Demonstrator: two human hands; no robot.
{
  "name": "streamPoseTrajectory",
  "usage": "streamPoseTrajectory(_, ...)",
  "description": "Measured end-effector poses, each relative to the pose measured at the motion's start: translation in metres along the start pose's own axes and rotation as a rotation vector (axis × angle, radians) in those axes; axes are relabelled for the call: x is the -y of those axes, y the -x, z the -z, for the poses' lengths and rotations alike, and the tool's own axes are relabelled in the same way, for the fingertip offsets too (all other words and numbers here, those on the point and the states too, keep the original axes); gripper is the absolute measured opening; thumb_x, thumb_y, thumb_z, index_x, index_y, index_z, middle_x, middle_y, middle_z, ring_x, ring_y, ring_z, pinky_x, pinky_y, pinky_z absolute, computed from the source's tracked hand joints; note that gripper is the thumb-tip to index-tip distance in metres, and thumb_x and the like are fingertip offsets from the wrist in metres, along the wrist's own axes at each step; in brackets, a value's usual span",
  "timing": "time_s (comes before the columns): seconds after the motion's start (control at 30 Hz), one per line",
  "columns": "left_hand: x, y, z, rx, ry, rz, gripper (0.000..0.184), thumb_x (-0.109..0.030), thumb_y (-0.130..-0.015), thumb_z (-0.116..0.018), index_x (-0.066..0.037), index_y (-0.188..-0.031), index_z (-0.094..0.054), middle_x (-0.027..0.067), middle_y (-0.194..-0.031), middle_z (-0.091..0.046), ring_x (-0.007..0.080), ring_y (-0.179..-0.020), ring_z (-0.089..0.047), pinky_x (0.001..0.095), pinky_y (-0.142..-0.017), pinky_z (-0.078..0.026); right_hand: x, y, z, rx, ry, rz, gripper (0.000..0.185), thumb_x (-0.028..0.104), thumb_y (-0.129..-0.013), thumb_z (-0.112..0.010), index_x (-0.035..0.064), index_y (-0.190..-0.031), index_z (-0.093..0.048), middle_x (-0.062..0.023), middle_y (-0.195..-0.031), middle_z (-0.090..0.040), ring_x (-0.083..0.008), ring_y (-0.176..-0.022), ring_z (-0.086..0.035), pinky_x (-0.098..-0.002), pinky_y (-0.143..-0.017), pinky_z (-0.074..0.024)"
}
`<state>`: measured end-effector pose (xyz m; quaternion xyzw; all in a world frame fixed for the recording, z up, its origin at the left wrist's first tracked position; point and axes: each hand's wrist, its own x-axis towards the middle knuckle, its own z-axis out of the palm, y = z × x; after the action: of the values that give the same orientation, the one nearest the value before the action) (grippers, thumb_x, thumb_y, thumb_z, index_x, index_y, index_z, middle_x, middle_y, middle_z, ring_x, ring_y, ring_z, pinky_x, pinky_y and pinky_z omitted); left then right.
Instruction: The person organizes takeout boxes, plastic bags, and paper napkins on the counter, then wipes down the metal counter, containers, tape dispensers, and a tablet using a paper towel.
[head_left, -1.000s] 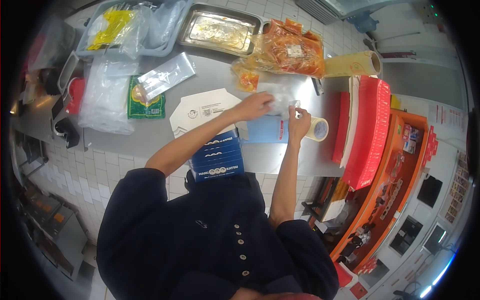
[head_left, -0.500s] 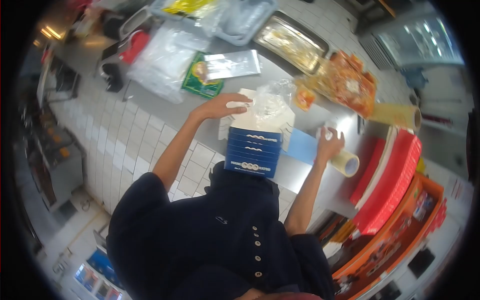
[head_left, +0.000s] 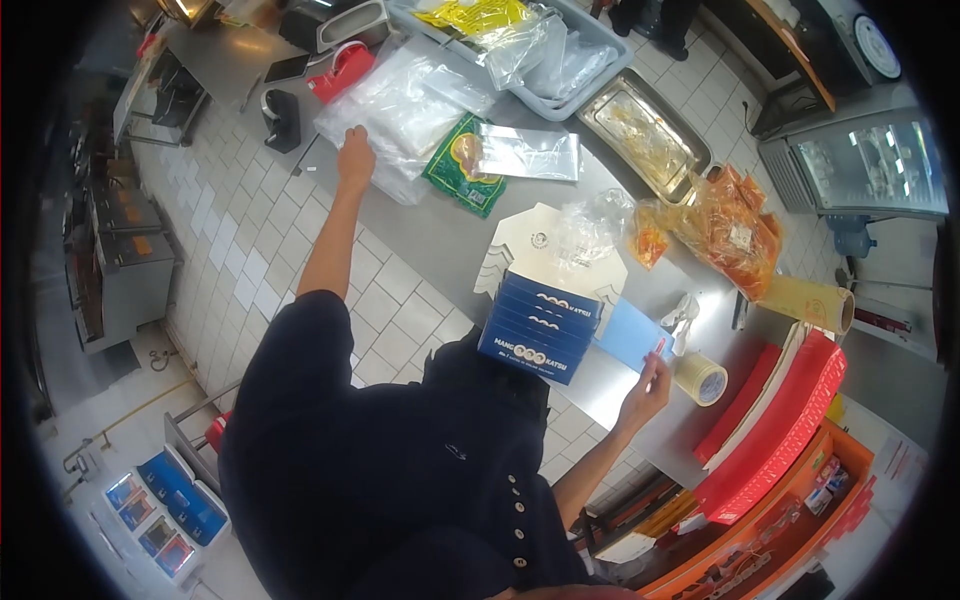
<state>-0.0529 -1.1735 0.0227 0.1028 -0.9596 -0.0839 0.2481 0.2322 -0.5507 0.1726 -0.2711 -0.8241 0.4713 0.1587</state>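
Observation:
My left hand (head_left: 357,157) is closed at the near edge of a heap of clear plastic bags (head_left: 395,110). Whether it grips a bag I cannot make out. In the fingers of my right hand (head_left: 645,393) is a thin red and white stick, pen-like (head_left: 657,347), over the table beside a blue sheet (head_left: 632,335). A stack of blue and white cardboard boxes (head_left: 540,335) stands between my arms at the table's front edge, flaps up. Crumpled clear plastic (head_left: 592,228) lies on the flaps. A crumpled white thing (head_left: 683,315) rests just beyond my right hand.
Tape rolls (head_left: 702,380), a red stack (head_left: 780,430) and an orange crate (head_left: 800,510) are on the right. Farther back are a green packet (head_left: 465,170), a metal tray (head_left: 645,135), bagged orange food (head_left: 735,225) and a blue-grey basket (head_left: 590,85). A red tape dispenser (head_left: 343,72) stands left.
My left hand has left the box flaps and moved left to the plastic bags. My right hand has let go of the crumpled white thing, come nearer and taken the red and white stick.

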Motion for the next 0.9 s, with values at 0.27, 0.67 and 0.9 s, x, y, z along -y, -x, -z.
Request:
streamPoseTrajectory(0.27, 0.021, -0.081, 0.017, 0.766, 0.08, -0.413, 0.022, -0.018, -0.078, -0.074, -0.008, -0.096, -0.067, 0.0104, -0.103, -0.069, 0.033, -0.094, -0.065, 0.0437, -0.08, -0.051, -0.028, 0.094, 0.025, -0.176, 0.112, -0.229, 0.027, 0.022, -0.101, -0.056, -0.0023, -0.104, -0.069, -0.0107, -0.096, -0.07, -0.0198, -0.091, -0.065, -0.0347, -0.082, -0.051)
streamPoseTrajectory(0.67, 0.055, -0.116, -0.024, 0.696, 0.274, -0.57, 0.027, -0.023, -0.074, -0.079, -0.007, -0.093, -0.066, 0.0093, -0.086, -0.068, 0.0289, -0.082, -0.064, 0.0386, -0.073, -0.048, -0.055, 0.228, -0.059, -0.269, -0.028, -0.326, 0.033, 0.026, -0.102, -0.055, -0.0041, -0.101, -0.068, -0.0129, -0.093, -0.071, -0.0212, -0.085, -0.068, -0.0333, -0.075, -0.0537)
streamPoseTrajectory(0.9, 0.071, -0.131, -0.051, 0.916, 0.222, -0.994, 0.025, -0.021, -0.07, -0.08, -0.008, -0.086, -0.067, 0.0096, -0.081, -0.069, 0.0301, -0.079, -0.065, 0.0403, -0.071, -0.049, -0.101, 0.41, -0.163, -0.254, -0.23, -0.675, 0.027, 0.024, -0.104, -0.054, 0.0013, -0.101, -0.067, -0.0089, -0.096, -0.07, -0.0164, -0.084, -0.067, -0.0271, -0.069, -0.0524)
